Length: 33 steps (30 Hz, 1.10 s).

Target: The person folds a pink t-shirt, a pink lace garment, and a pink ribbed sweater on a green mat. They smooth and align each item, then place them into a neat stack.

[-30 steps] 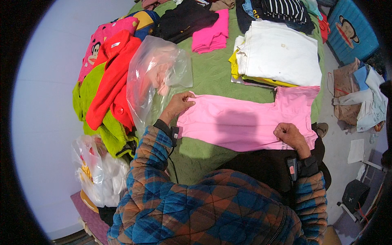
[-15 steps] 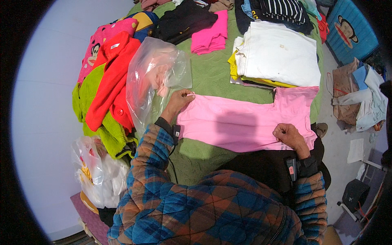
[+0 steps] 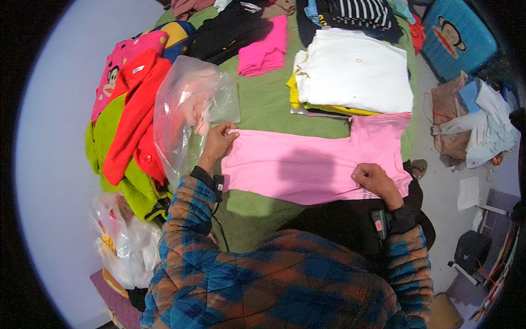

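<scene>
A light pink shirt (image 3: 307, 164) lies flat and stretched sideways on a green blanket (image 3: 263, 104). My left hand (image 3: 218, 141) pinches its left end, fingers closed on the cloth. Pressing on the shirt's lower right edge is my right hand (image 3: 373, 180), closed on the fabric near the sleeve. A clear plastic bag (image 3: 189, 109) lies crumpled just left of my left hand, touching it.
A stack of folded white and yellow clothes (image 3: 356, 77) sits behind the shirt. Red, green and pink garments (image 3: 131, 115) pile at the left. A bright pink folded piece (image 3: 266, 49), dark clothes (image 3: 230, 30), a blue suitcase (image 3: 457, 35) and white plastic bags (image 3: 123, 244) surround the spot.
Both hands hold nearly the same spots; the shirt looks slightly more stretched and flattened. Nothing else moved.
</scene>
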Each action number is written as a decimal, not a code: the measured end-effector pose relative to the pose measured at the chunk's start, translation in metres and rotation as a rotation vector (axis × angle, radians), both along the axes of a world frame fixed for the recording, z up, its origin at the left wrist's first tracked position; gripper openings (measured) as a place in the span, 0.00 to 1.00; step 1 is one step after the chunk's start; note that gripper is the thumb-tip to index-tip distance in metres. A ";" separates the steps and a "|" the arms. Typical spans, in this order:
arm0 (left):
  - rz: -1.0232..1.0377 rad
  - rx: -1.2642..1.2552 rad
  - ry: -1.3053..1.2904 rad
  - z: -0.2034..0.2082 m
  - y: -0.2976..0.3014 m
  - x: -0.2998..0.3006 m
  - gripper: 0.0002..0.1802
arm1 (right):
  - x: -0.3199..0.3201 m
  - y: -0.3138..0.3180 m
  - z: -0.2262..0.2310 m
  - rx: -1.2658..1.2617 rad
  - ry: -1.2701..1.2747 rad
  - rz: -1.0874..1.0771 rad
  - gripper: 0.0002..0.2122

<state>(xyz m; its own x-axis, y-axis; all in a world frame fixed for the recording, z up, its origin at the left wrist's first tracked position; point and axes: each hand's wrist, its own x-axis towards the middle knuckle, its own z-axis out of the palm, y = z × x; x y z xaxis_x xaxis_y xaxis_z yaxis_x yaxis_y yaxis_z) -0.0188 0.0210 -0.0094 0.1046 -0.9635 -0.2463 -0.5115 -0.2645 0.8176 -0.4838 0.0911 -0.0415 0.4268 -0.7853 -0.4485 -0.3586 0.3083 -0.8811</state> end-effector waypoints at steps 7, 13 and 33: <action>-0.205 -0.168 -0.396 0.007 -0.002 -0.002 0.12 | 0.001 0.000 -0.004 -0.105 0.085 0.024 0.11; 0.032 -0.128 -0.201 -0.001 -0.010 0.010 0.09 | 0.002 -0.002 0.011 -0.109 0.177 -0.013 0.09; 0.172 -0.474 -0.342 -0.039 -0.014 -0.034 0.10 | 0.014 -0.042 0.054 -0.561 0.357 -0.151 0.06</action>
<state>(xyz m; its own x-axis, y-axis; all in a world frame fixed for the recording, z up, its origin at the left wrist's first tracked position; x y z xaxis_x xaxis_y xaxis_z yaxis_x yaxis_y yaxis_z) -0.0529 0.0066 -0.0480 0.2655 -0.9224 0.2803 -0.7483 -0.0139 0.6632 -0.4701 0.0486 0.0126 0.1958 -0.9794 -0.0486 -0.6460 -0.0915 -0.7578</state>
